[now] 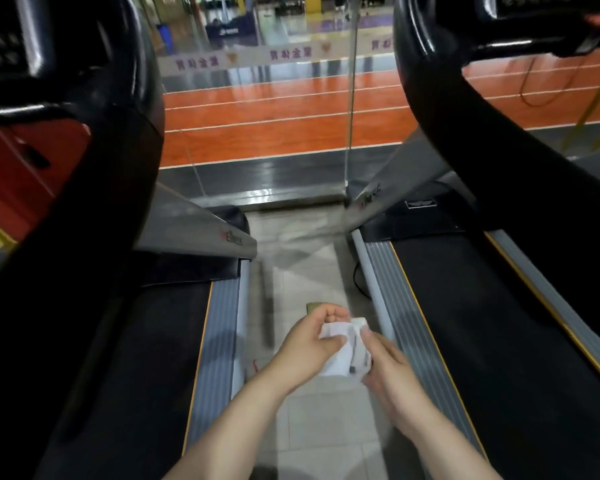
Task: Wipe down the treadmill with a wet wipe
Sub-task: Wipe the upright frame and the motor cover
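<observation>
I stand in the gap between two treadmills. The left treadmill (219, 327) has a black belt and a grey ribbed side rail; the right treadmill (406, 306) looks the same. Low in the middle, over the tiled floor, both hands hold a crumpled white wet wipe (343, 351). My left hand (309, 344) grips its left side, with the thumb on top. Its right edge is pinched by my right hand (392, 368). The wipe touches neither treadmill.
Thick black handlebar arms (125, 140) curve down at the left and the right (465, 109). Grey uprights (201, 223) rise from each deck front. A glass wall (350, 126) stands ahead, with an orange track floor beyond. A black cable (359, 282) lies on the tiles.
</observation>
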Demonstrator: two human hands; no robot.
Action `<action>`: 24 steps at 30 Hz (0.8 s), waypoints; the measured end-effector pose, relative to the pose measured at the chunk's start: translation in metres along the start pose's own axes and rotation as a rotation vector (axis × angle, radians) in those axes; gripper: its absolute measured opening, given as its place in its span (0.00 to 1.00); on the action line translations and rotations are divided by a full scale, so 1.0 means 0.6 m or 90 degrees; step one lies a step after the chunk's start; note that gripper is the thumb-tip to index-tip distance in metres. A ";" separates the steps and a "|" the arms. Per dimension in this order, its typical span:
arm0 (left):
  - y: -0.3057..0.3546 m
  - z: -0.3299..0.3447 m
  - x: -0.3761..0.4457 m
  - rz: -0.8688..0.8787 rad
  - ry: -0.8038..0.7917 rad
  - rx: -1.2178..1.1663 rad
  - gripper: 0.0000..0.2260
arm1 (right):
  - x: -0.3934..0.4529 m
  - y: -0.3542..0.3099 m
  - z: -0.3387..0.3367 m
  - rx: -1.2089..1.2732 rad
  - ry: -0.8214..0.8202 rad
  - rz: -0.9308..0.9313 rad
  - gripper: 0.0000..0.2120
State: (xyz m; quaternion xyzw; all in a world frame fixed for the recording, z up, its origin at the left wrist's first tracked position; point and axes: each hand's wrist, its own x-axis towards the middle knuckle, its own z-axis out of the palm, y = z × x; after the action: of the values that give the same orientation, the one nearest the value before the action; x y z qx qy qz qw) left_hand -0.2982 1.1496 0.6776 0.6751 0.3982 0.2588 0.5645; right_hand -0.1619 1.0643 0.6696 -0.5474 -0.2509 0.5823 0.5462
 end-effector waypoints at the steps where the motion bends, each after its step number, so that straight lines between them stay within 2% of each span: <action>1: 0.002 -0.011 0.012 -0.001 0.029 -0.006 0.17 | 0.012 -0.008 0.011 0.000 -0.030 -0.014 0.14; 6: 0.009 -0.061 0.073 0.000 0.144 0.019 0.16 | 0.102 -0.039 0.057 -0.104 -0.077 -0.030 0.24; 11: 0.002 -0.128 0.148 -0.012 0.237 0.045 0.12 | 0.225 -0.063 0.078 -0.127 -0.101 0.035 0.13; 16: -0.004 -0.217 0.236 -0.052 0.288 0.108 0.09 | 0.376 -0.108 0.104 -0.215 -0.149 0.066 0.13; 19: 0.005 -0.272 0.282 -0.048 0.369 0.195 0.09 | 0.470 -0.145 0.129 -0.293 -0.186 0.051 0.10; 24: 0.060 -0.329 0.303 -0.015 0.461 0.338 0.12 | 0.598 -0.209 0.227 -0.390 -0.222 0.007 0.08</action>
State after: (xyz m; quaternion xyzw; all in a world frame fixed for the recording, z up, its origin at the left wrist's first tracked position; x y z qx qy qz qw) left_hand -0.3473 1.4089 0.7395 0.6581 0.6303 0.3610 0.1984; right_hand -0.1703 1.4677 0.6880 -0.5793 -0.5005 0.5679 0.3023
